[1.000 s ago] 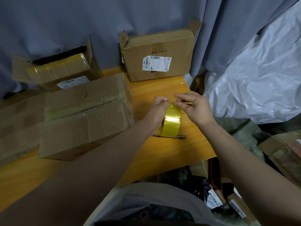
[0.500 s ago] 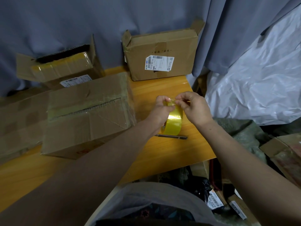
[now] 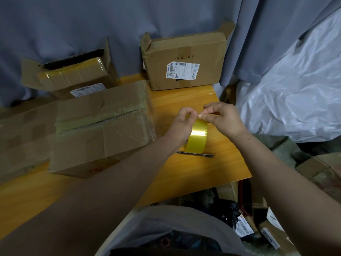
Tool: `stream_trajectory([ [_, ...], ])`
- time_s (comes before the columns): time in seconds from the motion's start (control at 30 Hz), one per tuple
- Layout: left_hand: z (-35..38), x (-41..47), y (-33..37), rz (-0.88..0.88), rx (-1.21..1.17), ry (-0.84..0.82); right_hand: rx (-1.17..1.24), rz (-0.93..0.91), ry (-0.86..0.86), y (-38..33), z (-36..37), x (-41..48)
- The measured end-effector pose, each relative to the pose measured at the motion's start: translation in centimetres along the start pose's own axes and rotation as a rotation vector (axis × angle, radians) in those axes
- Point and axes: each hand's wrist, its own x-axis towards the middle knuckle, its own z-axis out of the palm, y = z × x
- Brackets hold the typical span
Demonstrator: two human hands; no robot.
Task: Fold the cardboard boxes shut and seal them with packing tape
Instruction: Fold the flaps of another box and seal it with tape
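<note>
A roll of yellow packing tape (image 3: 197, 136) stands on edge above the wooden table (image 3: 184, 174). My left hand (image 3: 181, 124) grips the roll from its left side. My right hand (image 3: 224, 120) pinches at the top of the roll, fingertips meeting those of my left hand. A large cardboard box (image 3: 99, 132) with its flaps folded down and a taped seam lies to the left of my hands. Behind stand a box with a shipping label (image 3: 184, 61) and a box with an open flap (image 3: 73, 74).
A dark utility knife (image 3: 195, 154) lies on the table under the roll. Flattened cardboard (image 3: 24, 135) lies at the left. A grey curtain (image 3: 110, 24) hangs behind, white plastic sheeting (image 3: 295, 100) is at the right, and parcels and boxes (image 3: 258, 224) clutter the floor below the table edge.
My right fingers moved from the roll's right side onto its top and now pinch there against my left fingertips. The roll has stayed over the knife.
</note>
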Motion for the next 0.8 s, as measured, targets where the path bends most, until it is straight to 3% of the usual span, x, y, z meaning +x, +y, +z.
stream_trajectory([
  [0.13, 0.1, 0.1, 0.4, 0.004, 0.039, 0.064, 0.546, 0.274, 0.111, -0.6, 0.1, 0.0],
  [0.2, -0.1, 0.2, 0.7, -0.027, -0.009, 0.103, 0.602, 0.432, 0.013, -0.4, -0.2, 0.0],
  [0.27, -0.1, 0.1, 1.1, -0.041, -0.009, 0.116, 0.401, 0.479, -0.272, -0.2, -0.5, -0.6],
  [0.33, -0.2, 0.0, 1.4, -0.042, -0.005, 0.131, 0.291, 0.425, -0.397, -0.4, -0.4, -1.1],
  [0.4, -0.5, -0.3, 2.2, -0.016, 0.069, 0.124, 0.295, 0.351, -0.323, -0.7, -0.1, -1.0],
  [0.47, -1.3, -0.7, 3.0, 0.052, 0.400, 0.086, 0.232, 0.293, -0.235, -0.5, 0.3, -0.3],
  [0.53, -2.3, -1.2, 3.4, 0.133, 0.656, 0.135, -0.009, 0.267, -0.193, 0.1, 0.9, 0.9],
  [0.6, -3.8, -2.0, 3.6, 0.193, 0.605, 0.244, -0.364, 0.253, -0.224, 1.2, 1.6, 2.2],
  [0.67, -5.9, -2.4, 3.3, 0.211, 0.473, 0.318, -0.563, 0.303, -0.273, 2.7, 2.1, 3.2],
  [0.73, -8.4, -2.5, 2.5, 0.185, 0.438, 0.273, -0.641, 0.326, -0.296, 3.6, 2.9, 3.5],
  [0.8, -10.9, -2.4, 1.5, 0.098, 0.599, 0.144, -0.746, 0.323, -0.254, 3.4, 4.0, 3.8],
])
